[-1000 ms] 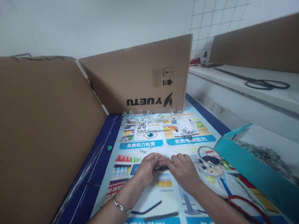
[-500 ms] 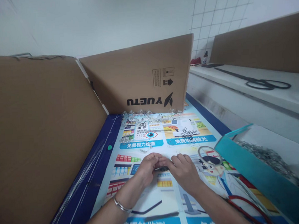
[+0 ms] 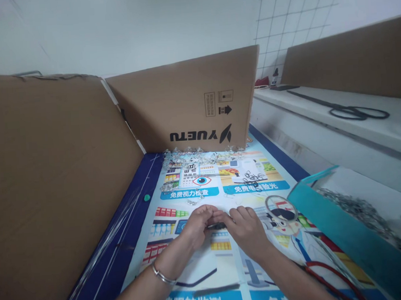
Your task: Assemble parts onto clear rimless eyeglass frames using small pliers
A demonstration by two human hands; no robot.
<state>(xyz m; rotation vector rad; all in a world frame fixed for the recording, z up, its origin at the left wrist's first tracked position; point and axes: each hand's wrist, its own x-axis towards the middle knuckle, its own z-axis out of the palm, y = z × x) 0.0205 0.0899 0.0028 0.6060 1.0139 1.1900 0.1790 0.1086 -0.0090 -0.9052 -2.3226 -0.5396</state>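
My left hand (image 3: 198, 225) and my right hand (image 3: 244, 226) meet over the printed mat (image 3: 224, 257), fingertips pinched together. Whatever sits between the fingers is mostly hidden; a small dark piece (image 3: 217, 226) shows just below them, too unclear to name. Beyond the hands lie a few small clear beads (image 3: 192, 202) and a loose pile of little black loops (image 3: 252, 181). To the right of my right hand rests a pale ring (image 3: 281, 208), flat on the mat.
Clear glassy pieces (image 3: 201, 156) line the foot of a cardboard panel (image 3: 191, 105). Another cardboard panel (image 3: 53, 186) stands at left. A teal box (image 3: 347, 224) holding many thin metallic pieces is at right, near red handles (image 3: 330, 271). Black scissors (image 3: 354, 112) lie on a white ledge.
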